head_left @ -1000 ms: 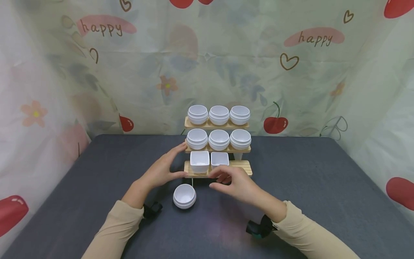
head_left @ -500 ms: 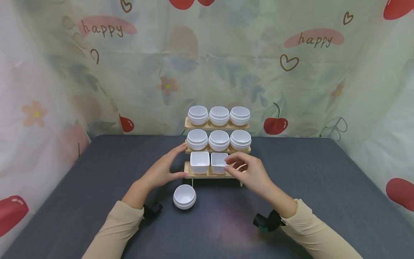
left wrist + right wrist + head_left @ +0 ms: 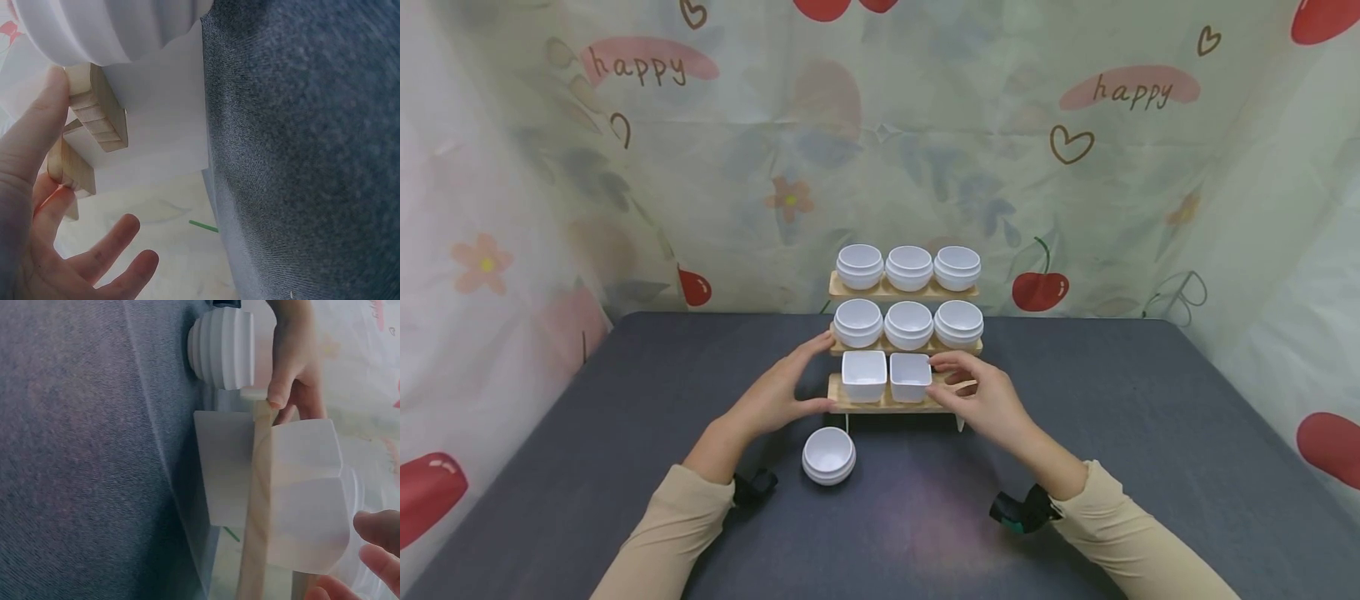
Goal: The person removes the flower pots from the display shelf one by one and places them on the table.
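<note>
A three-tier wooden rack stands at the back of the table. Its top two shelves each carry three round white bowls. Two square white bowls sit side by side on the bottom shelf. My left hand braces the rack's left end, thumb on the bottom shelf's front edge and forefinger at the middle shelf. My right hand rests on the bottom shelf's right part, its fingertips beside the right square bowl. It holds nothing.
One round white bowl stands loose on the dark grey table, just in front of the rack. A printed curtain closes in the back and both sides. Black wrist cameras sit under both sleeves.
My right hand has moved from in front of the right square bowl up and to the right, onto the shelf's right part. The left hand and bowls have stayed put.
</note>
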A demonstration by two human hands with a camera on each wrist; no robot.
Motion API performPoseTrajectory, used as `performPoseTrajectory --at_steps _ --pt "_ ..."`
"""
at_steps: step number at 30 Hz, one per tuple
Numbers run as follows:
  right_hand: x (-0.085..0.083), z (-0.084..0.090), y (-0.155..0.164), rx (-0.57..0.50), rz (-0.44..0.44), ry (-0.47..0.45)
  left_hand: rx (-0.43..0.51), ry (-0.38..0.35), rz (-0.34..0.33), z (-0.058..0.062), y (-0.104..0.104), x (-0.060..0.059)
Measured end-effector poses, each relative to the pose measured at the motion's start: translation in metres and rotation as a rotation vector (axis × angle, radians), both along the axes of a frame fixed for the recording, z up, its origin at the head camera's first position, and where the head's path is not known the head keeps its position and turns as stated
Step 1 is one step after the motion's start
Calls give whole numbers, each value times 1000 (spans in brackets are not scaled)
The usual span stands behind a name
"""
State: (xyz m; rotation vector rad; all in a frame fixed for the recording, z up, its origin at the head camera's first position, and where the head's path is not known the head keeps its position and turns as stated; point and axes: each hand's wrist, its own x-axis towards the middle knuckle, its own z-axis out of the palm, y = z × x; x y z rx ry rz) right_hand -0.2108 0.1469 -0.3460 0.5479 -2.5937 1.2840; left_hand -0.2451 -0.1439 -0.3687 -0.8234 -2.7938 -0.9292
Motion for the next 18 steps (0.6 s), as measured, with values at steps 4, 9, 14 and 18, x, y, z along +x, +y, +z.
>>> performPoseTrajectory --at_steps 4,9,14,18 --pt "-1 -3 -1 2 5 -13 2 5 -3 -1 0 0" --pt "-1 -6 -3 0 3 -19 0 -1 1 -1 0 0" --pt "-2 -7 -3 -8 0 -16 2 -3 2 -1 0 0" --pt "-2 -7 -4 -12 -3 -13 4 0 -1 -1 0 0"
